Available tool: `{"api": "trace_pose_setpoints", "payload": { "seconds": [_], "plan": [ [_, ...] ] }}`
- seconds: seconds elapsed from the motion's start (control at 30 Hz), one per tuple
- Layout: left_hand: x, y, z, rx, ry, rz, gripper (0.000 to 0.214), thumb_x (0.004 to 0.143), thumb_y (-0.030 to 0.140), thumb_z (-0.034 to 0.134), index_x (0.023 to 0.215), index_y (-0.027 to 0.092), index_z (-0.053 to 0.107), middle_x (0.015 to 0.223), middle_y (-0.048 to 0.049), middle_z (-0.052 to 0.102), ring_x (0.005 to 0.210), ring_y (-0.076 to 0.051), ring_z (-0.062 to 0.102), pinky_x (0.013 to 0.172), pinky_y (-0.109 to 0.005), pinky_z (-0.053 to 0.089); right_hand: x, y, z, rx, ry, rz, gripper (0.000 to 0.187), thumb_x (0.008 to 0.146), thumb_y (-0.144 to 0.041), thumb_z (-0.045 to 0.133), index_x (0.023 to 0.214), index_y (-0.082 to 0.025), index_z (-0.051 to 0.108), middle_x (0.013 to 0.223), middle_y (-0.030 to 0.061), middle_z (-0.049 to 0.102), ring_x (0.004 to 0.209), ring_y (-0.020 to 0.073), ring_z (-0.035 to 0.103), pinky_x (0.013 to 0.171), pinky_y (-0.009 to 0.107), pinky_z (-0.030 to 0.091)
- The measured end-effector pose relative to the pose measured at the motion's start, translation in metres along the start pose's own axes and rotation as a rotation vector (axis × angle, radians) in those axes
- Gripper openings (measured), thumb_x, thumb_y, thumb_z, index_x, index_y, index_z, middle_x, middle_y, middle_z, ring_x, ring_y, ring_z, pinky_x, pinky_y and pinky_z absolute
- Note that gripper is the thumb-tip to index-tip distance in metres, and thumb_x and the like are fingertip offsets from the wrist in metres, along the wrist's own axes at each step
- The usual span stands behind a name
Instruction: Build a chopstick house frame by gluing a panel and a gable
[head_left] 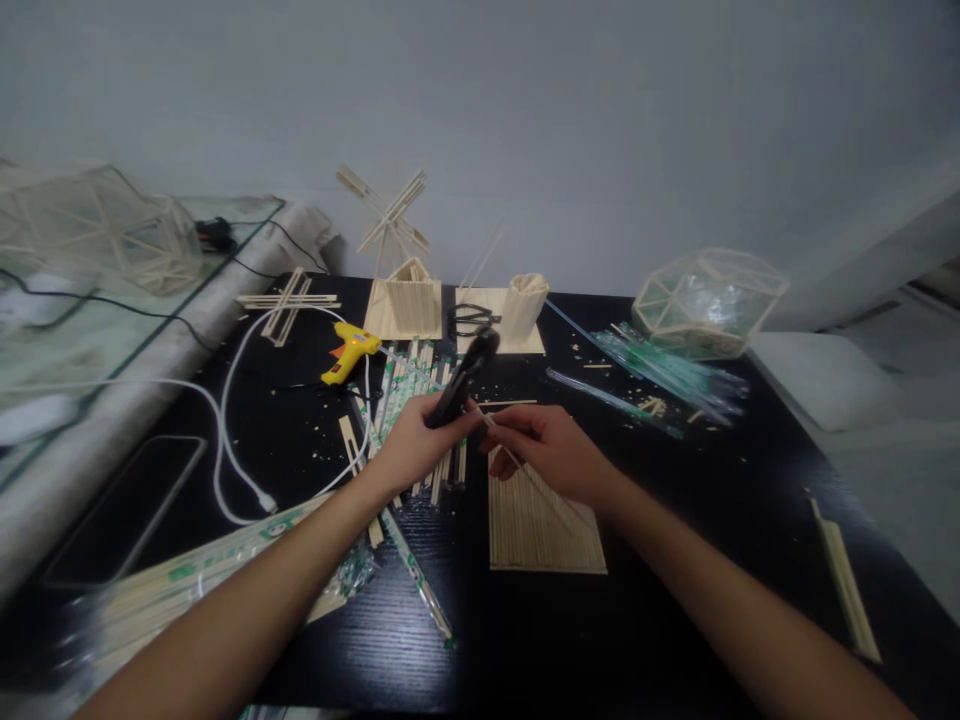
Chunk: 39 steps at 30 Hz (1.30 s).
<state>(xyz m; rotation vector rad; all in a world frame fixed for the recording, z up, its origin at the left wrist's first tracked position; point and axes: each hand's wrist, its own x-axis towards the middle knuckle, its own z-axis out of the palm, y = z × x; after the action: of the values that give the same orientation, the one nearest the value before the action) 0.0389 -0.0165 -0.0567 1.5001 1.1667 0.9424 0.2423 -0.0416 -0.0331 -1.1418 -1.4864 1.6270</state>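
My left hand (429, 440) is closed around a black tool (466, 380) that points up and away from me; its kind is blurred. The fingertips of my right hand (551, 445) pinch a thin wooden stick (511, 455), and its far end meets my left fingertips. Below my right hand lies a flat panel of sticks (544, 530) set side by side. Several wrapped chopsticks (409, 385) are spread under and beyond my left hand. A yellow glue gun (351, 352) rests on the table left of them.
Behind stand a stick-built windmill (412, 300) and a round stick container (525, 308) on a base, with black-handled scissors (474, 318) beside it. A white cable (225, 440) loops at left. Empty wrappers (667, 370) and a faceted stick frame (709, 305) lie right on the black table (675, 590).
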Motion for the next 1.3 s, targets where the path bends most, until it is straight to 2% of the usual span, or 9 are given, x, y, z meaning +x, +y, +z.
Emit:
{"api": "trace_pose_setpoints", "payload": {
  "seconds": [0.17,0.5,0.7,0.87,0.97,1.03,1.13,1.23,1.3],
  "plan": [
    [-0.001,0.002,0.000,0.016,-0.047,0.026,0.028,0.082,0.046,0.074,0.082,0.018,0.074,0.080,-0.0031,0.073,0.077,-0.019,0.067,0.076,-0.032,0.053,0.001,0.004,0.003,0.149,0.057,0.045,0.041,0.085,-0.048,0.080,0.092,-0.023,0.048,0.077,-0.0004,0.076,0.059,0.0163,0.074,0.057,0.029,0.062],
    [-0.002,-0.002,0.001,-0.064,-0.093,-0.001,0.027,0.083,0.045,0.075,0.087,0.018,0.078,0.079,-0.0033,0.074,0.075,-0.018,0.066,0.075,-0.031,0.051,0.000,0.001,0.007,0.179,0.044,0.033,0.034,0.086,-0.040,0.080,0.088,-0.022,0.051,0.078,-0.0021,0.074,0.060,0.0150,0.076,0.057,0.028,0.064],
    [-0.003,0.000,0.002,-0.104,-0.116,-0.046,0.023,0.085,0.041,0.076,0.083,0.019,0.075,0.069,-0.0008,0.068,0.058,-0.012,0.054,0.057,-0.026,0.040,0.000,0.002,0.010,0.200,0.026,0.048,0.029,0.086,-0.034,0.079,0.087,-0.021,0.053,0.078,-0.0019,0.075,0.060,0.0147,0.076,0.056,0.027,0.065],
    [-0.002,-0.001,0.003,-0.187,-0.149,-0.156,0.028,0.082,0.045,0.077,0.082,0.017,0.071,0.052,0.0033,0.054,0.045,-0.009,0.041,0.047,-0.024,0.029,-0.002,0.004,0.010,0.151,-0.021,0.027,0.020,0.090,-0.031,0.074,0.089,-0.019,0.057,0.082,-0.0002,0.075,0.062,0.0141,0.076,0.058,0.026,0.065],
    [0.001,0.000,0.003,-0.352,-0.149,-0.221,0.031,0.078,0.044,0.080,0.078,0.016,0.067,0.050,0.0050,0.049,0.043,-0.009,0.042,0.045,-0.024,0.031,-0.003,0.002,0.003,-0.049,-0.031,-0.126,0.015,0.103,-0.030,0.057,0.102,-0.019,0.066,0.092,0.0033,0.077,0.072,0.0151,0.078,0.064,0.029,0.067],
    [0.002,0.002,0.003,-0.482,-0.127,-0.270,0.032,0.074,0.040,0.084,0.074,0.016,0.063,0.051,0.0066,0.045,0.042,-0.008,0.042,0.044,-0.023,0.031,-0.004,0.000,-0.003,-0.295,0.037,-0.345,0.022,0.106,-0.024,0.050,0.113,-0.021,0.071,0.105,0.0064,0.078,0.092,0.0176,0.079,0.081,0.034,0.068],
    [0.004,0.006,0.002,-0.599,-0.098,-0.349,0.037,0.069,0.036,0.087,0.068,0.017,0.056,0.052,0.0073,0.043,0.041,-0.006,0.042,0.041,-0.022,0.030,-0.006,-0.002,-0.007,-0.620,0.071,-0.671,0.030,0.102,-0.012,0.054,0.121,-0.025,0.074,0.132,0.0092,0.073,0.125,0.0214,0.070,0.107,0.043,0.059],
    [0.003,0.008,0.001,-0.632,-0.105,-0.390,0.038,0.069,0.036,0.087,0.065,0.017,0.054,0.052,0.0073,0.043,0.040,-0.006,0.042,0.041,-0.021,0.031,-0.008,0.000,-0.005,-0.685,-0.003,-0.820,0.032,0.101,-0.009,0.058,0.123,-0.025,0.076,0.136,0.0086,0.073,0.129,0.0198,0.068,0.111,0.039,0.057],
    [0.002,0.007,0.001,-0.626,-0.137,-0.411,0.038,0.068,0.037,0.087,0.066,0.016,0.055,0.052,0.0073,0.043,0.040,-0.006,0.042,0.041,-0.021,0.031,-0.010,0.003,-0.003,-0.658,0.034,-0.852,0.031,0.102,-0.010,0.059,0.124,-0.024,0.076,0.130,0.0071,0.077,0.123,0.0182,0.072,0.108,0.035,0.059]
  ]
}}
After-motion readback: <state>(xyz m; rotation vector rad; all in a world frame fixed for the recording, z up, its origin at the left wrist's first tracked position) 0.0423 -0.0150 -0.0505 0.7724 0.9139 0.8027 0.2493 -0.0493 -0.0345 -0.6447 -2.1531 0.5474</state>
